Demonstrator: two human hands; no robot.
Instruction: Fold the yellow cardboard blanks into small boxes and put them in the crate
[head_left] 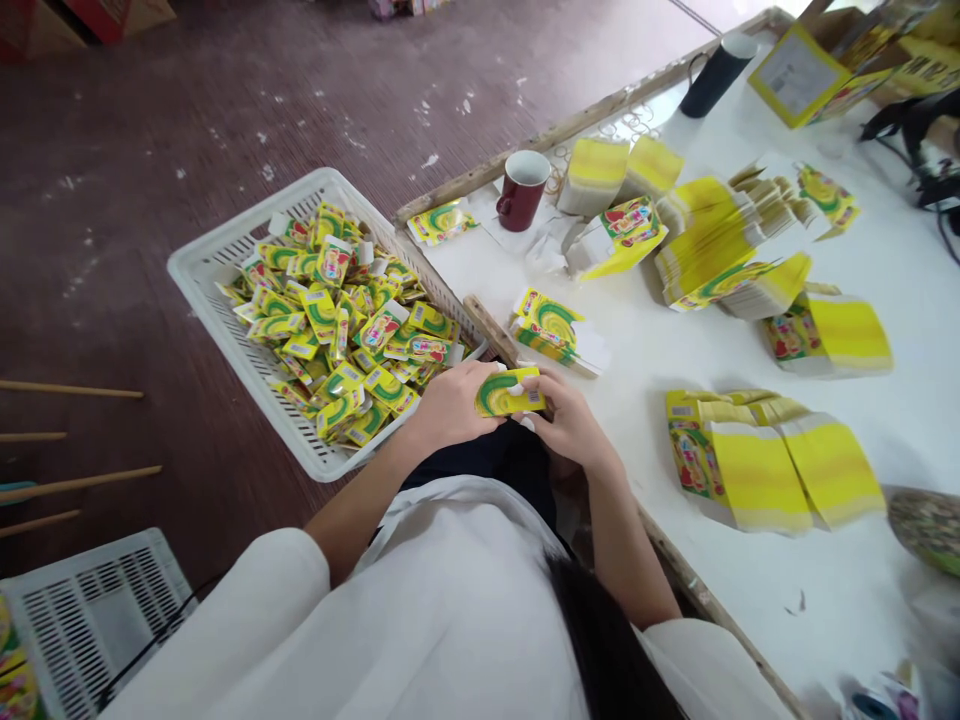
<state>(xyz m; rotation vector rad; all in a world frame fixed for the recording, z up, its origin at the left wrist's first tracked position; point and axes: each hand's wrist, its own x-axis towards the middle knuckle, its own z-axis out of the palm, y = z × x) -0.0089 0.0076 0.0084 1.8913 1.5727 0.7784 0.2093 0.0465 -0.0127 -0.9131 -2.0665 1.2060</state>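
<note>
Between my two hands is a small yellow and green printed carton (495, 394), held over my lap near the table's edge. My left hand (457, 408) grips its left end, and my right hand (564, 418) has thumb and fingers closed on its right end. To the left stands a white plastic basket (195, 262) heaped with small cartons (321, 312) of the same print. Close beyond my right hand, a few flat cartons (553, 326) lie on the white table (622, 340).
Stacks of flattened yellow cartons (757, 465) cover parts of the table on the right. A maroon mug (523, 192) and a dark mug (718, 76) stand toward the back. A wooden strip (491, 330) edges the table. Another white crate (97, 610) sits at lower left.
</note>
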